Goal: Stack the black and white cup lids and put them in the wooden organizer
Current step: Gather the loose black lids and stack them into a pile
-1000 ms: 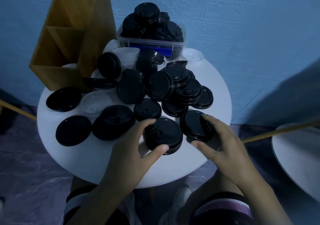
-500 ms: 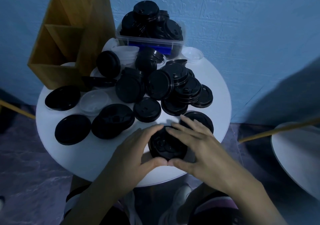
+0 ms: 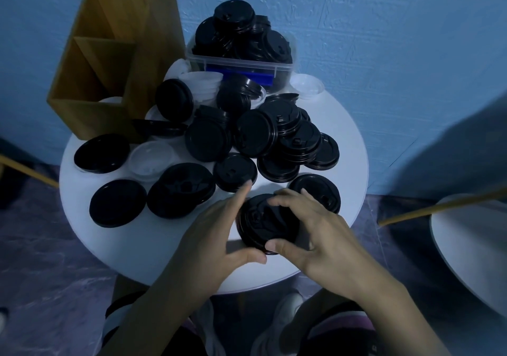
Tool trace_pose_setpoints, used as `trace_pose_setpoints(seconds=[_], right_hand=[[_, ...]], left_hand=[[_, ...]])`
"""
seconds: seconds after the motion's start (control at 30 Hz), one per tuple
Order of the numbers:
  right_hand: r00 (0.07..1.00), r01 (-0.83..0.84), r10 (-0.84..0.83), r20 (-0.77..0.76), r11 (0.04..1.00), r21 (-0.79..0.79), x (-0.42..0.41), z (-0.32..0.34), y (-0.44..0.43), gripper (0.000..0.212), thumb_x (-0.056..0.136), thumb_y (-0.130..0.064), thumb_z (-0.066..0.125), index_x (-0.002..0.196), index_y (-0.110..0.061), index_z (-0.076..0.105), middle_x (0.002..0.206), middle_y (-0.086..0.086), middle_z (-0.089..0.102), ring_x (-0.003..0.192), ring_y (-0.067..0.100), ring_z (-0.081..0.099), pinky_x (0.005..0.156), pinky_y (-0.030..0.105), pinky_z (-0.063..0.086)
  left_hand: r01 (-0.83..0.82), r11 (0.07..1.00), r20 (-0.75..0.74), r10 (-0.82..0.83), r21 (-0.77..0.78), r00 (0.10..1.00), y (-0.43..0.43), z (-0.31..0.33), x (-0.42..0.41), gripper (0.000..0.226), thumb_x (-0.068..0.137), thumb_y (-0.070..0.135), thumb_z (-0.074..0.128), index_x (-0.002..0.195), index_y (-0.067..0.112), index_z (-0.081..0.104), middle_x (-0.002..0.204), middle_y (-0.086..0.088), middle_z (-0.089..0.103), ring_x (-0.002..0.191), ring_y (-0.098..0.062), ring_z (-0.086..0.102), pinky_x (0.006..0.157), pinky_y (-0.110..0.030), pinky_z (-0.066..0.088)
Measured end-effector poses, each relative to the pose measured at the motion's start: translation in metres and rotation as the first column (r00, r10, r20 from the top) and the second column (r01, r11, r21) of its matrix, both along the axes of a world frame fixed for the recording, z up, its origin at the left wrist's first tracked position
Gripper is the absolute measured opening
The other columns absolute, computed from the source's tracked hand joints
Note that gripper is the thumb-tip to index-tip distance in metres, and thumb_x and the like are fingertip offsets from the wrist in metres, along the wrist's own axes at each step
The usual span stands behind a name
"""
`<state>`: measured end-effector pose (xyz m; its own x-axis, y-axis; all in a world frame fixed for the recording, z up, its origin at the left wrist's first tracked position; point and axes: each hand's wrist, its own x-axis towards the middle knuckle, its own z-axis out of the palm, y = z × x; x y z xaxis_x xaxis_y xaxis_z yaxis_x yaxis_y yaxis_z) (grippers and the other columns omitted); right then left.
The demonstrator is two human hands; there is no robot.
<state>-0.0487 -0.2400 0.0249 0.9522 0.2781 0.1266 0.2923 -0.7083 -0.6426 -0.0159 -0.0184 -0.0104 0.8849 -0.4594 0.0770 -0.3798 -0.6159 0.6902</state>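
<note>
A short stack of black lids [image 3: 267, 222] sits near the front edge of the round white table [image 3: 354, 141]. My left hand [image 3: 216, 235] holds its left side between thumb and fingers, index finger stretched out past it. My right hand [image 3: 312, 235] grips the stack from the right, fingers over the top and thumb at the front rim. Many loose black lids [image 3: 255, 133] are heaped in the middle of the table, with white lids [image 3: 151, 158] among them. The wooden organizer [image 3: 109, 62] stands at the back left, a white lid showing in its front compartment.
A clear plastic tub [image 3: 241, 65] heaped with black lids stands at the back against the blue wall. Single black lids [image 3: 118, 203] lie at the table's left. Another white table [image 3: 472, 248] is at the right. My knees are below the table edge.
My right hand placed the lid it held onto the stack in front of me. Both hands have closed around the stack. My left index finger now points out past it.
</note>
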Motion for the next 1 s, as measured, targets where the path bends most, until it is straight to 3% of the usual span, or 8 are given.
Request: trace_pose_setpoints(seconds=[0.1, 0.2, 0.37, 0.47, 0.57, 0.73, 0.83, 1.0], right_hand=[[1.000, 0.009, -0.009, 0.007, 1.000, 0.009, 0.001, -0.001, -0.001, 0.058, 0.087, -0.048, 0.074, 0.140, -0.037, 0.053, 0.146, -0.027, 0.042, 0.135, -0.024, 0.026, 0.119, 0.011, 0.015], [0.978, 0.181, -0.190, 0.088, 0.978, 0.100, 0.006, 0.002, -0.020, 0.050, 0.089, -0.047, 0.072, 0.136, -0.036, 0.061, 0.151, -0.021, 0.046, 0.138, -0.007, 0.040, 0.108, 0.007, 0.032], [0.950, 0.309, -0.311, 0.012, 0.939, -0.152, 0.009, -0.008, -0.045, 0.067, 0.084, -0.056, 0.071, 0.145, -0.038, 0.051, 0.162, -0.018, 0.030, 0.143, 0.006, 0.038, 0.103, 0.020, 0.032], [0.930, 0.367, -0.367, 0.018, 0.930, 0.009, 0.004, -0.011, -0.044, 0.060, 0.081, -0.051, 0.075, 0.137, -0.040, 0.059, 0.151, -0.026, 0.044, 0.131, -0.007, 0.045, 0.103, 0.010, 0.035], [0.930, 0.354, -0.368, 0.004, 0.898, 0.260, 0.002, -0.004, -0.035, 0.057, 0.078, -0.051, 0.078, 0.131, -0.038, 0.064, 0.141, -0.027, 0.054, 0.132, -0.009, 0.046, 0.109, 0.012, 0.036], [0.988, 0.143, -0.130, -0.084, 0.972, 0.187, 0.002, -0.007, -0.008, 0.064, 0.076, -0.061, 0.074, 0.136, -0.047, 0.057, 0.151, -0.033, 0.039, 0.138, -0.011, 0.039, 0.114, 0.016, 0.034], [0.988, 0.106, -0.084, -0.130, 0.979, 0.175, 0.004, -0.011, -0.007, 0.062, 0.080, -0.055, 0.075, 0.137, -0.052, 0.052, 0.155, -0.034, 0.032, 0.142, -0.008, 0.035, 0.116, 0.027, 0.036], [0.989, 0.062, -0.042, -0.141, 0.988, 0.142, 0.005, -0.009, -0.011, 0.058, 0.085, -0.045, 0.077, 0.137, -0.051, 0.053, 0.156, -0.038, 0.026, 0.141, -0.013, 0.032, 0.115, 0.020, 0.035]], left_hand=[[0.010, 0.999, 0.098, -0.015, 0.052, 0.995, -0.002, -0.001, 0.000, 0.092, 0.072, 0.062, 0.073, 0.152, 0.049, 0.030, 0.136, 0.048, 0.033, 0.131, 0.022, 0.025, 0.104, -0.003, 0.020], [0.010, 0.998, 0.124, -0.017, 0.061, 0.992, -0.004, 0.000, 0.001, 0.085, 0.076, 0.062, 0.067, 0.152, 0.044, 0.035, 0.140, 0.051, 0.026, 0.135, 0.023, 0.020, 0.108, -0.001, 0.012], [0.011, 0.996, 0.165, -0.024, 0.084, 0.986, -0.005, 0.005, -0.003, 0.081, 0.080, 0.070, 0.055, 0.153, 0.048, 0.029, 0.151, 0.042, 0.016, 0.142, 0.021, 0.007, 0.110, -0.001, 0.003], [-0.016, 0.998, 0.130, 0.009, 0.053, 0.991, -0.008, 0.004, -0.001, 0.075, 0.081, 0.070, 0.050, 0.152, 0.051, 0.032, 0.144, 0.049, 0.019, 0.136, 0.024, 0.014, 0.105, 0.001, 0.011], [-0.053, 0.999, 0.124, 0.054, -0.006, 0.991, -0.012, 0.002, 0.003, 0.082, 0.079, 0.063, 0.064, 0.153, 0.045, 0.033, 0.133, 0.055, 0.028, 0.129, 0.027, 0.023, 0.102, 0.003, 0.015], [-0.050, 0.997, 0.098, 0.055, -0.050, 0.994, -0.014, -0.002, 0.008, 0.103, 0.073, 0.056, 0.082, 0.155, 0.040, 0.021, 0.126, 0.055, 0.036, 0.124, 0.032, 0.026, 0.099, 0.005, 0.018], [-0.002, 0.999, 0.080, 0.005, -0.032, 0.997, -0.011, 0.001, 0.008, 0.100, 0.074, 0.045, 0.086, 0.151, 0.051, 0.022, 0.134, 0.061, 0.023, 0.131, 0.028, 0.023, 0.102, 0.002, 0.018], [-0.028, 0.997, 0.082, 0.034, -0.073, 0.996, -0.006, -0.001, 0.009, 0.076, 0.078, 0.046, 0.077, 0.146, 0.051, 0.042, 0.138, 0.032, 0.049, 0.133, 0.009, 0.041, 0.100, -0.001, 0.027]])
